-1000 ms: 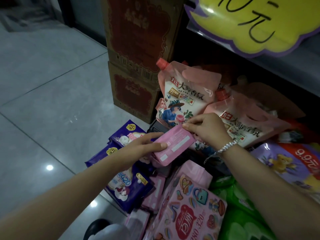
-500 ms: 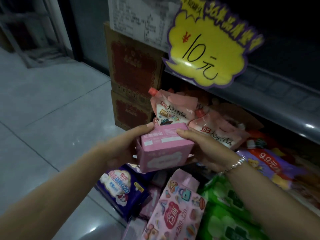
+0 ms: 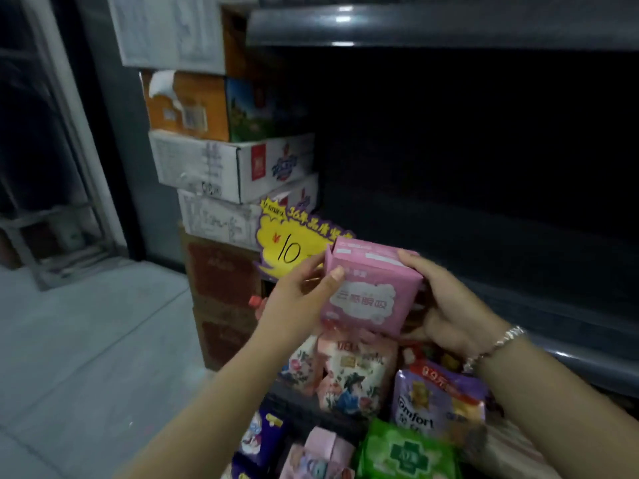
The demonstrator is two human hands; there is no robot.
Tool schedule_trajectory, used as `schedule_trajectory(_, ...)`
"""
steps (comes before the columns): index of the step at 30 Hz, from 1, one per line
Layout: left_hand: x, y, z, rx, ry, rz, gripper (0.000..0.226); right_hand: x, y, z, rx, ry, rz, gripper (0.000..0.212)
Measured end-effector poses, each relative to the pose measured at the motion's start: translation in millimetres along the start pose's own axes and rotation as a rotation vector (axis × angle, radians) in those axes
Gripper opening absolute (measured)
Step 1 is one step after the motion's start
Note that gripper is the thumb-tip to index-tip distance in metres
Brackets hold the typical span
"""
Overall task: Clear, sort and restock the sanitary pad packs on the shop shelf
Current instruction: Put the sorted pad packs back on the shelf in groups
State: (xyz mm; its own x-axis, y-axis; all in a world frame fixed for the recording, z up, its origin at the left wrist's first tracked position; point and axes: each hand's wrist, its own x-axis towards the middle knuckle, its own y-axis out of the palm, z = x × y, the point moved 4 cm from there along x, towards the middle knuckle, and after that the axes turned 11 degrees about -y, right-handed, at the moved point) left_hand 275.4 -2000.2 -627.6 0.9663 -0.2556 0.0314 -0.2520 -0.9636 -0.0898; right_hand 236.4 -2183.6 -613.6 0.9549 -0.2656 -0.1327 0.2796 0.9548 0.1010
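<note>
Dark grey metal shelf [image 3: 518, 236] gapes behind my soft pink plastic pad pack [image 3: 371, 288], held just before its lip. My left hand [image 3: 297, 302] and right hand [image 3: 449, 309] pinch its ends; the slick film could slip. Long axis runs left-right, printed face toward me.

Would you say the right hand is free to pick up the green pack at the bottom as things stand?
Probably not yet: the right hand and left hand both hold the pink pack. The green pack lies uncovered on top below, so once the right hand lets go, the way looks open.
</note>
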Motion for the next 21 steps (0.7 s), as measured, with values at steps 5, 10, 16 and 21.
schedule_trajectory(5, 34.1, 41.2, -23.3, 0.108, 0.189, -0.107, 0.036, 23.0, -28.6, 35.9, -0.039, -0.043, -0.098, 0.031)
schedule_trajectory(10, 99.9, 55.8, -38.3, 0.316, 0.198, -0.076, 0.052, 73.0, -41.4, 52.7, -0.048, -0.009, -0.118, 0.037)
schedule_trajectory(16, 182.7, 67.3, -55.3, 0.836, 0.224, 0.048, 0.053, 141.4, -30.4, 38.7, -0.025, -0.008, -0.053, 0.046)
schedule_trajectory(21, 249.1, 67.8, -57.1, 1.078, 0.083, 0.137, 0.053, 197.7, -28.4, 28.2, -0.145, -0.103, -0.039, 0.057)
